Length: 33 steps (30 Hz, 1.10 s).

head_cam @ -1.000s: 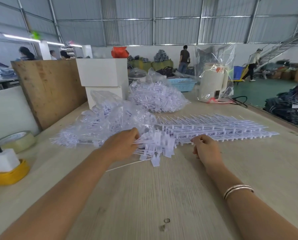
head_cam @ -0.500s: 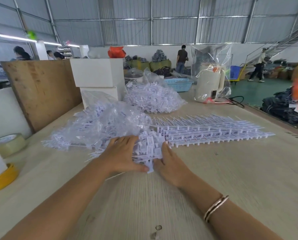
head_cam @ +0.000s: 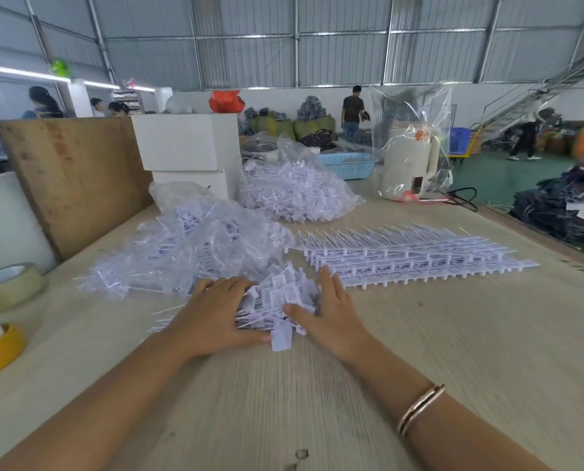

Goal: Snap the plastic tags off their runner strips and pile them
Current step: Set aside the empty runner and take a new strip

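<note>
Left hand and right hand, fingers flat and relaxed, press either side of a loose tag pile on the table, hiding its edges; strips just beyond, motion-blurred.

The loose tags carry small printed marks, too blurred to read.

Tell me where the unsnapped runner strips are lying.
In the head view the runner strips lie stacked flat on the table, right of centre, just beyond the right hand.
</note>
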Motion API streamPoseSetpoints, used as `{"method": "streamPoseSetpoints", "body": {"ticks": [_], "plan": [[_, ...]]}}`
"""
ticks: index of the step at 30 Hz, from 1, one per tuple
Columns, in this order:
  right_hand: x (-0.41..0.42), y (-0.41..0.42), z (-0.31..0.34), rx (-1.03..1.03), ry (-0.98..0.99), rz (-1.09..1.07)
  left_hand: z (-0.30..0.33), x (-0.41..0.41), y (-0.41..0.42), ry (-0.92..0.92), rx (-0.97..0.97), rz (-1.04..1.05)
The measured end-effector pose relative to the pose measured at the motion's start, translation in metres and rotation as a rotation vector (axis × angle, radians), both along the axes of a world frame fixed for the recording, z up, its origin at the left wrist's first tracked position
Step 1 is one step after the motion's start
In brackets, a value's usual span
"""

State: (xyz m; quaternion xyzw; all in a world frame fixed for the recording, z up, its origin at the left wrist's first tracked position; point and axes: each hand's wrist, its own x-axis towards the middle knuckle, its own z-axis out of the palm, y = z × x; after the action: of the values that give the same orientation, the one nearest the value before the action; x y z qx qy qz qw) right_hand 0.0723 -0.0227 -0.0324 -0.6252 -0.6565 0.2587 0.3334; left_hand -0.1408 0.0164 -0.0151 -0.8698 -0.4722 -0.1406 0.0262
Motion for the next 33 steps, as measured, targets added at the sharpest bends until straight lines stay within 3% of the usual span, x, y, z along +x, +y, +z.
{"method": "streamPoseSetpoints", "body": {"ticks": [5, 8, 11, 15, 19, 21, 23, 27, 30, 33], "plan": [[-0.008, -0.007, -0.004, -0.043, -0.276, 0.175, 0.006, -0.012, -0.002, 0.028, -0.015, 0.032], [-0.01, -0.01, 0.0, -0.022, -0.204, 0.237, 0.012, -0.007, -0.005, -0.013, -0.09, 0.001], [-0.009, -0.01, 0.007, 0.0, -0.048, 0.199, 0.013, 0.003, -0.009, 0.077, -0.117, -0.041], [-0.009, -0.013, 0.003, 0.018, -0.199, 0.239, 0.016, 0.004, -0.003, 0.138, -0.132, 0.028], [-0.008, -0.008, 0.003, 0.042, -0.013, 0.175, 0.017, 0.006, -0.008, 0.102, -0.098, 0.014], [-0.008, -0.006, 0.003, 0.06, -0.013, 0.169, 0.019, 0.015, -0.018, 0.068, -0.045, -0.037], [-0.009, -0.006, 0.004, 0.101, 0.018, 0.187, 0.022, 0.028, -0.027, 0.021, 0.084, -0.095], [-0.009, -0.006, 0.008, 0.16, 0.283, 0.16, 0.036, 0.063, -0.028, -0.182, 0.253, -0.145], [-0.004, -0.007, 0.009, 0.185, 0.314, 0.071, 0.042, 0.093, -0.013, -0.246, 0.133, -0.046], [0.005, -0.006, 0.012, 0.188, 0.462, -0.111, 0.052, 0.119, 0.011, -0.394, -0.166, 0.107]]}}
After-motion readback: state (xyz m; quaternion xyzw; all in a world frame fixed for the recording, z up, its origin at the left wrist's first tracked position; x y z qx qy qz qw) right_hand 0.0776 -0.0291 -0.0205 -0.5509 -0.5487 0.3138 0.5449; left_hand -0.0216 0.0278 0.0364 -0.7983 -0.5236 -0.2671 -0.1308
